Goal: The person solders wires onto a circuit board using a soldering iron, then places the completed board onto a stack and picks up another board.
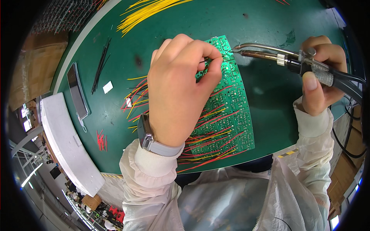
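Prob. soldering: pinching thin dark wire (206, 61) in L hand (179, 82) over rectangular green PCB (241, 102) on dark-green counter (271, 115); grasping metal-and-black soldering iron (266, 56) in R hand (327, 93), near PCB's upper R edge. Next, prob. needs steady wire, exact contact.

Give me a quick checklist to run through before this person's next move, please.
1. Right hand grips the black-and-silver soldering iron: ok.
2. Left hand pinches a thin black wire: ok, though the fingers hide most of it.
3. Green printed circuit board lies on the dark green table: ok.
4. Slim metal tip touches the board: cannot tell; it is at the upper right edge.
5. Thin red and yellow wires on the board clear of the tip: ok, they lie lower down.
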A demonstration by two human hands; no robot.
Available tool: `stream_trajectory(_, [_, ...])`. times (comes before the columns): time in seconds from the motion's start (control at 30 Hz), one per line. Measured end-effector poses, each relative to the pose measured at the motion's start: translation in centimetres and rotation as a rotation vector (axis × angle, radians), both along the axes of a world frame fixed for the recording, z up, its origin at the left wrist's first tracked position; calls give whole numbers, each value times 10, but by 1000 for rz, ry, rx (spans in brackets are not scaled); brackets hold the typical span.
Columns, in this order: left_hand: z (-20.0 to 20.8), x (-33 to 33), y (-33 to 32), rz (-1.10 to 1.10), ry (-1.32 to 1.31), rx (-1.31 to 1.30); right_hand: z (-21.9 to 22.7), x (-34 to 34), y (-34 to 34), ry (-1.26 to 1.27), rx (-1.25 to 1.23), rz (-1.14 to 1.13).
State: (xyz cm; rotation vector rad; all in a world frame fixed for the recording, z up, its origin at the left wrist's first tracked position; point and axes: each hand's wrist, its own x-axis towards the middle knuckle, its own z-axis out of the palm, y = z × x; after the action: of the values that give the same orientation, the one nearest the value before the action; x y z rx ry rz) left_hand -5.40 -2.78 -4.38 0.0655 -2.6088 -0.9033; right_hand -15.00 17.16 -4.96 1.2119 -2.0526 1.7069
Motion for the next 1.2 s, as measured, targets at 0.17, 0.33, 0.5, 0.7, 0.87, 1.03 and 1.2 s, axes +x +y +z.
stream_trajectory(0.17, [1, 0, 1, -2, -1, 5, 0, -8, 8, 14, -69, -27])
stream_trajectory(0.33, [1, 0, 0, -6, -3, -14, 0, -1, 8, -129, -76, -193])
stream_trajectory(0.5, [6, 0, 1, 7, -23, -39, 15, -3, 0, -279, 21, -248])
stream_trajectory(0.7, [8, 3, -2, 19, -59, -166, 30, -10, 8, -419, 178, -349])
stream_trajectory(0.87, [20, 4, -4, 13, -30, -214, 34, -11, 14, -483, 217, -390])
stream_trajectory(1.03, [70, 48, 38, -407, -270, -424, 33, -13, 9, -441, 108, -362])
stream_trajectory(1.2, [36, 64, 70, -497, -187, -527, 41, -9, 7, -362, 113, -366])
